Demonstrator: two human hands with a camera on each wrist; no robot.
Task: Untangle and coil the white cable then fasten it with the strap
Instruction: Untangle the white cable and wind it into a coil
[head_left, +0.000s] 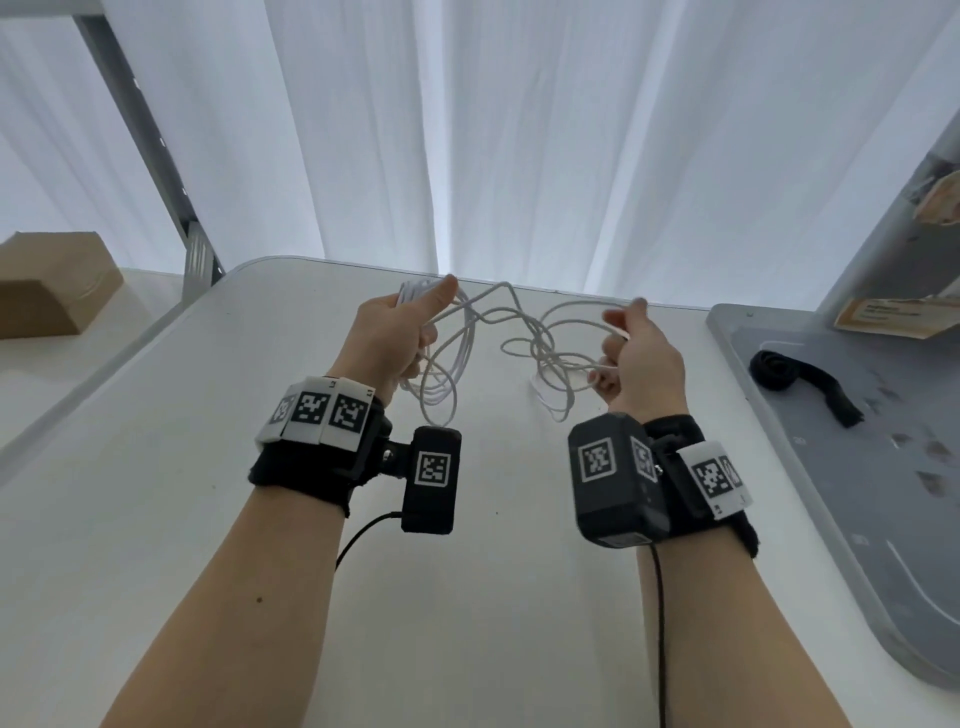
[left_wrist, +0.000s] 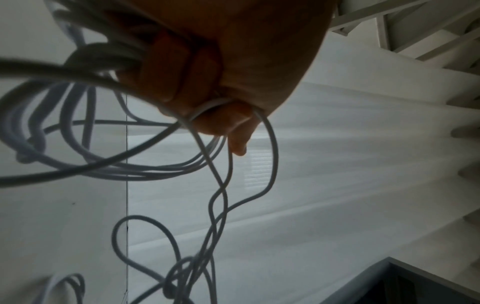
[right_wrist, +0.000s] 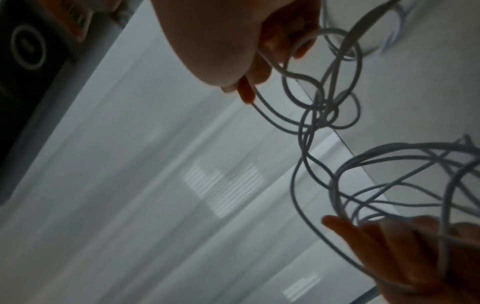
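A thin white cable (head_left: 498, 332) hangs in tangled loops between both raised hands above the white table (head_left: 260, 415). My left hand (head_left: 400, 327) grips a bundle of several loops, which dangle below it (left_wrist: 182, 164). My right hand (head_left: 631, 343) pinches other strands of the cable (right_wrist: 306, 98), with a knot of crossings between the two hands. The left hand (right_wrist: 405, 246) also shows in the right wrist view, at the lower right. A black strap (head_left: 800, 379) lies partly rolled on a grey board (head_left: 857, 493) to the right, away from both hands.
A brown cardboard box (head_left: 49, 283) sits at the far left. White curtains hang behind the table. A grey upright panel with orange labels (head_left: 883, 314) stands at the right.
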